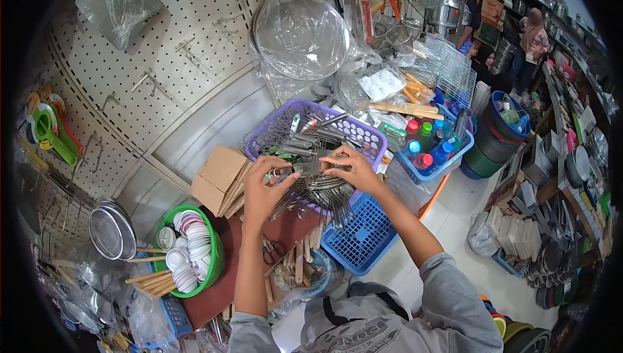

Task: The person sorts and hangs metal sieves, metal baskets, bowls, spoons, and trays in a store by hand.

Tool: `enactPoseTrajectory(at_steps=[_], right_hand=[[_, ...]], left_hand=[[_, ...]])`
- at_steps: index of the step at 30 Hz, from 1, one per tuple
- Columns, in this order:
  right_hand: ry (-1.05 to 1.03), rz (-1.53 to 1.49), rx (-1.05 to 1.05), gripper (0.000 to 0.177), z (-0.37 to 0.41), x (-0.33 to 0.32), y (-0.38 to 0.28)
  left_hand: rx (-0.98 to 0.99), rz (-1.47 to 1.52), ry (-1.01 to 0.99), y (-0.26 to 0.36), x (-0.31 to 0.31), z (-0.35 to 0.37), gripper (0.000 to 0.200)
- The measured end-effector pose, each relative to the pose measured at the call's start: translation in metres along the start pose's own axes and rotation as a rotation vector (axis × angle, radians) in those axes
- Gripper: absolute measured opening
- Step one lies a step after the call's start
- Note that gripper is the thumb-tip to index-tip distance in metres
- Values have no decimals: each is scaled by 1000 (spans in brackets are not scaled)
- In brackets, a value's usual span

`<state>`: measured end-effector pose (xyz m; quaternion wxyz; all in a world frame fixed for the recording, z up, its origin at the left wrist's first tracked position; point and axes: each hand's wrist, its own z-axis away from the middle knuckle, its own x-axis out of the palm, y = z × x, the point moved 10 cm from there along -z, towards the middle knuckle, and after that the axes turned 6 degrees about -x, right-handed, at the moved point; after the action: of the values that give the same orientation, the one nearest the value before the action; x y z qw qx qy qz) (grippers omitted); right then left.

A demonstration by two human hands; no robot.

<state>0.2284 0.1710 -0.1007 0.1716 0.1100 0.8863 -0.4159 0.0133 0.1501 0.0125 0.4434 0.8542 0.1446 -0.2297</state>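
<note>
I find the left hand [261,191] with its fingers [276,172] curled tight around one end of a bundle of steel tongs [313,170]. The right hand [355,170] pinches the other end from above with its fingers [337,158]. The bundle's long axis runs roughly level from hand to hand, neither hand nearer. It sits over the near rim of the purple basket [366,133], above loose tongs [318,137] heaped inside.

A white pegboard wall [162,48] with metal hooks runs along the left. The floor [457,207] is pale tile. Crowded shelves [574,178] line the right.
</note>
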Motion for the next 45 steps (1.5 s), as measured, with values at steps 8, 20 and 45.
enactPoseTrajectory(at_steps=[8,20,45], right_hand=[[-94,288,-189,52,-12,3,-33],[-110,479,-307,69,-38,4,-73],[-282,631,-614,53,-35,63,-196]], left_hand=[[-291,238,-54,-39,2,2,31],[-362,61,-63,-51,14,6,31],[-64,552,-90,-30,-48,67,43]])
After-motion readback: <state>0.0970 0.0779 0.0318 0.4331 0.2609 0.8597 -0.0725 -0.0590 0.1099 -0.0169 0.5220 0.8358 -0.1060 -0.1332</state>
